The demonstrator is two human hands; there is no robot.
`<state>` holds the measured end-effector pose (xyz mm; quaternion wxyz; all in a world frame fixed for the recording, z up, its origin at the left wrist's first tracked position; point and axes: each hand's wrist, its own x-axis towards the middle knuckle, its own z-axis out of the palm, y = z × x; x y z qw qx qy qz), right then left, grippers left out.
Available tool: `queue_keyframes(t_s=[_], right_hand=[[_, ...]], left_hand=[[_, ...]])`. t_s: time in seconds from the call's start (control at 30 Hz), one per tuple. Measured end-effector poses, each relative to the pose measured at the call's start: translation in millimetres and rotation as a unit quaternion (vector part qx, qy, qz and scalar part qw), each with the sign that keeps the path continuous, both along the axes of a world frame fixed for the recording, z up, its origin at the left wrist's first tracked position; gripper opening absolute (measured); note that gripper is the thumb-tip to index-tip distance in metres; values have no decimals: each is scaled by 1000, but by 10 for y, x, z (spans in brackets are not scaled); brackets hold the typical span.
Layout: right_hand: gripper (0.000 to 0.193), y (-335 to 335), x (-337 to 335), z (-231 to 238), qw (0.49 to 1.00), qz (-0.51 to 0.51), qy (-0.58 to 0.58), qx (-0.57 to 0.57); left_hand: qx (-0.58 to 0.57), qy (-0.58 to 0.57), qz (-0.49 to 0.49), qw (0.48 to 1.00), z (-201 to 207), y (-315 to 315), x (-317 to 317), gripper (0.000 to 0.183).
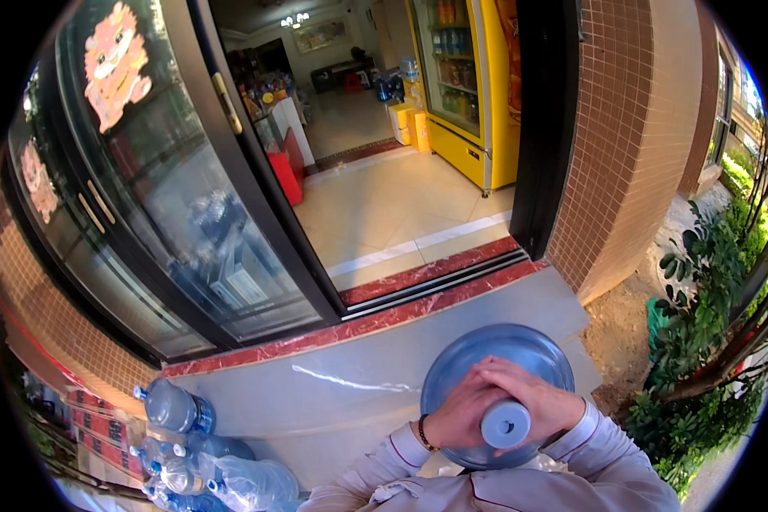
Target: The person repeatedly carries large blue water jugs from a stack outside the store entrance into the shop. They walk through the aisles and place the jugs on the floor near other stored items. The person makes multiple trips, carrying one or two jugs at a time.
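Outside the open sliding doorway, over the grey landing [358, 375] near its right edge, a big round blue water jug [452, 363] is standing close against the person's front. The left hand [462, 412], with a beaded bracelet [427, 433] circling its wrist, and the right hand [538, 394] are closing around the neck from either side, their fingers pressing together and overlapping on the far side, so that the pale blue cap [505, 424] is showing between the two palms. Judging how far things are along, I'd say that the taking hold is done: both hands are in place and the jug is bottom-down. Nothing is showing of the cap coming off or of the jug crossing the red marble sill [256, 350], so any opening or shifting is not yet done. The neck is pointing up toward the wearer's face, and the long axis is running close to vertical, seemingly leaning a little toward the chest; the base is hiding beneath the wide shoulder, so I cannot tell whether it is resting on the landing or hanging just clear. Toward the landing's left end, well apart from the hands, another water jug [171, 406] is lying with its neck pointing left, above a heap of clear plastic bottles [179, 474]. Beyond the sill, a yellow drinks cooler [497, 102] is standing just inside.
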<state>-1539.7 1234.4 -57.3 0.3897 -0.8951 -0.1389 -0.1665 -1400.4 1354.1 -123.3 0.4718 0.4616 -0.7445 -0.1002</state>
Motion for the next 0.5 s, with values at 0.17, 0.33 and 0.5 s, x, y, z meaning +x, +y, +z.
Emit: queue_keyframes(t_s=[0.17,0.33,0.5], right_hand=[[118,-1148,218,165,996,1,76,42],[116,-1904,475,660,986,16,83,142],[106,-2442,912,950,981,50,72,171]], left_hand=[[77,5,-33,996,288,-1122,224,74],[135,46,-33,989,847,-1873,448,74],[139,35,-1,990,1272,-2339,776,68]])
